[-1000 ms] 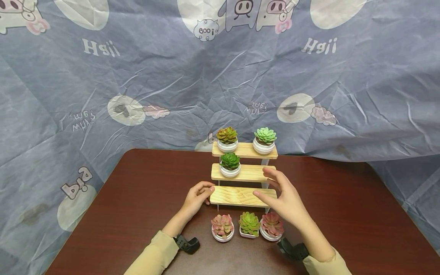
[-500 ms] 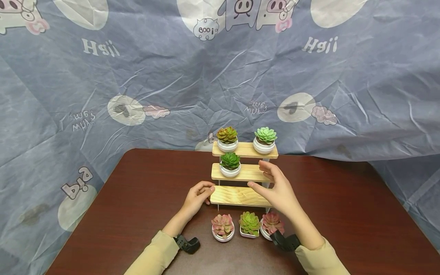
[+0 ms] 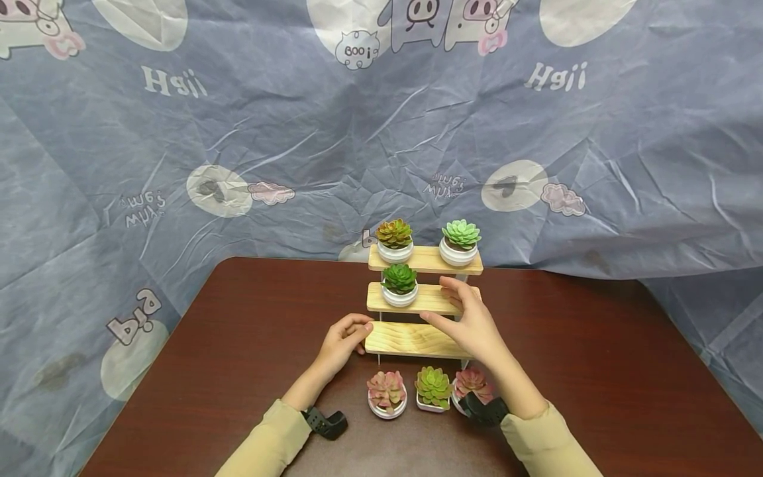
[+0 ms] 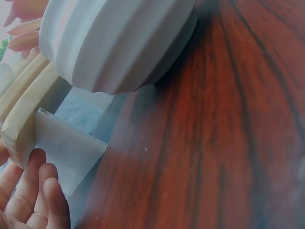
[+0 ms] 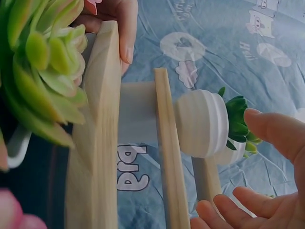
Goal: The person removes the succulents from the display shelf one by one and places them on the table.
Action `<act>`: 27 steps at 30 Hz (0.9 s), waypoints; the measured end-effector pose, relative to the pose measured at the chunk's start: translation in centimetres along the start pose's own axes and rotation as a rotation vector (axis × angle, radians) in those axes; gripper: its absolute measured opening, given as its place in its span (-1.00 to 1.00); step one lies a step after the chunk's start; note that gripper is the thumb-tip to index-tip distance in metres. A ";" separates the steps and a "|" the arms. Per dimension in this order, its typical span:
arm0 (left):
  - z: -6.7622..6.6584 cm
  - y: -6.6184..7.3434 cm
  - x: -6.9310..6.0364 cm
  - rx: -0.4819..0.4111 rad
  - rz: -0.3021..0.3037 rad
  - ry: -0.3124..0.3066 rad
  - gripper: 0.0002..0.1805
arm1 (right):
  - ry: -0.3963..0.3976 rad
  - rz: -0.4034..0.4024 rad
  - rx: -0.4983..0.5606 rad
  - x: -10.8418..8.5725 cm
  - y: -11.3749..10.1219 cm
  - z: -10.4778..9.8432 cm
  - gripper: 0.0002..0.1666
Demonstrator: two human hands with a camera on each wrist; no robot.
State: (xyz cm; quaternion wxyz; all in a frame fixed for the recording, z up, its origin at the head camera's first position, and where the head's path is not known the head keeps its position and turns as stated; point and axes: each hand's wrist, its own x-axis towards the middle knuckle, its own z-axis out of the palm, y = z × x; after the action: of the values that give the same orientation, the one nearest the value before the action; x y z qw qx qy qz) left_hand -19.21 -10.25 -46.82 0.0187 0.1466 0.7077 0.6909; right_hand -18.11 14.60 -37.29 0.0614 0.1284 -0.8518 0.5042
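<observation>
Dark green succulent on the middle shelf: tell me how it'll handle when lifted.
The dark green succulent seems stiff, its leaves standing out without drooping. Its white pot may grip well at the raised bands but, being round, could roll if knocked over.

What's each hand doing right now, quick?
Left hand: holding the left end of the bottom wooden shelf.
Right hand: open, holding nothing, near the dark green succulent.
</observation>
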 end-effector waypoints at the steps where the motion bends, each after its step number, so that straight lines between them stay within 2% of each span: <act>1: 0.0 0.0 0.0 -0.001 0.002 0.000 -0.77 | -0.005 0.004 0.014 0.1 0.0 0.1 -0.16; 5: 0.0 0.0 0.0 -0.005 0.006 -0.001 -0.77 | -0.021 0.014 0.041 0.4 0.1 0.5 -0.15; 6: 0.0 0.0 0.0 -0.004 0.009 -0.002 -0.77 | -0.020 0.010 0.042 0.6 0.7 0.7 -0.14; 14: -0.1 -0.1 0.0 0.000 0.022 -0.006 -0.76 | -0.031 -0.004 0.043 1.4 0.6 1.5 -0.11; 21: -0.3 -2.8 0.7 -0.033 0.020 0.013 -0.78 | -0.031 -0.016 0.035 1.9 0.2 2.2 -0.11; 27: -0.3 -3.1 0.7 -0.030 0.026 0.025 -0.76 | -0.025 -0.019 0.018 2.3 -0.1 2.9 -0.12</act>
State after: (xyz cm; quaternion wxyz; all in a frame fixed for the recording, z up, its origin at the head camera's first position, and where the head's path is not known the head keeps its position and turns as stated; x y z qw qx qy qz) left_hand -20.55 -10.36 -49.77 0.0028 0.1468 0.6956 0.7033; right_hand -20.20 11.66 -38.02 0.0544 0.1436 -0.8465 0.5097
